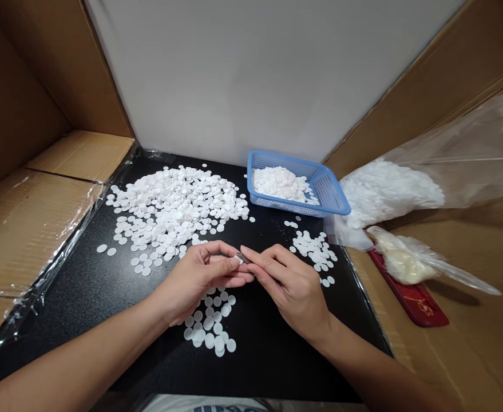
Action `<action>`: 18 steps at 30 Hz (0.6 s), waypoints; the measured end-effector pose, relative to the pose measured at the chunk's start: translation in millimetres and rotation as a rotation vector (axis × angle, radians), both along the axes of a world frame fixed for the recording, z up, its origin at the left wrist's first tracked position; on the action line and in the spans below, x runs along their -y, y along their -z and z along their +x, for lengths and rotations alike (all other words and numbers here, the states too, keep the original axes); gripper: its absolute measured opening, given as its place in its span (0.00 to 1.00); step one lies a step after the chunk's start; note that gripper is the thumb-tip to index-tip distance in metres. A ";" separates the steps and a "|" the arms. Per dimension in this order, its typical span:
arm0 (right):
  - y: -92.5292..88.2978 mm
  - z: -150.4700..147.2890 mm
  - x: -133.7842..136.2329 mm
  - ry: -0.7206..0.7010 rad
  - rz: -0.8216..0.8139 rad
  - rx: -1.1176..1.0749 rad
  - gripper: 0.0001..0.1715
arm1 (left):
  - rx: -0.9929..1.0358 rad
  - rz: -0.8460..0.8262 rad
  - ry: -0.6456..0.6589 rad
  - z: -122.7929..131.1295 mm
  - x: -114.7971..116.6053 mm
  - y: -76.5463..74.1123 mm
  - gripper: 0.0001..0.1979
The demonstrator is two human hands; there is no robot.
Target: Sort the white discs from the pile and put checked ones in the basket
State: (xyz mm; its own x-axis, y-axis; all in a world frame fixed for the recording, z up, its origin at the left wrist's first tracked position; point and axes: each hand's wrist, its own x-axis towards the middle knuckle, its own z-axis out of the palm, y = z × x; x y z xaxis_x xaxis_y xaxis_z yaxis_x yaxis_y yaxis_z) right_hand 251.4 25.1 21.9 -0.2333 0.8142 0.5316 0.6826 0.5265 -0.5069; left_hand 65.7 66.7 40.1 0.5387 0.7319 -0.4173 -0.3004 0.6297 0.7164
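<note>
My left hand (199, 274) pinches a small white disc (238, 259) between thumb and fingers. Against that disc, my right hand (292, 286) grips a small grey metal piece (243, 258); its exact kind is too small to make out. Both hands meet over the middle of the black table (277, 355). Below them lies a loose group of white discs (209, 323), partly covered by my left hand. Beyond my left hand spreads a large heap of white discs (178, 200). A smaller cluster of discs (313, 249) sits past my right hand.
A blue plastic basket (298, 206) with white discs stands at the back. To the right are a clear bag of discs (392, 189), a bag with pale yellowish contents (406, 260) and a red case (427, 306). Cardboard walls (23, 68) flank the table.
</note>
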 end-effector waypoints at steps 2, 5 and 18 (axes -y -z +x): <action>0.0 0.4 0.0 -0.003 0.001 0.002 0.18 | -0.009 0.005 0.007 -0.1 0.3 -0.3 0.17; -0.6 1.3 0.1 -0.005 0.007 0.008 0.18 | -0.022 0.021 0.014 -0.5 -0.3 -1.0 0.17; -2.1 4.2 1.1 -0.015 0.000 0.025 0.18 | -0.037 0.102 0.049 -3.0 -2.2 -2.0 0.15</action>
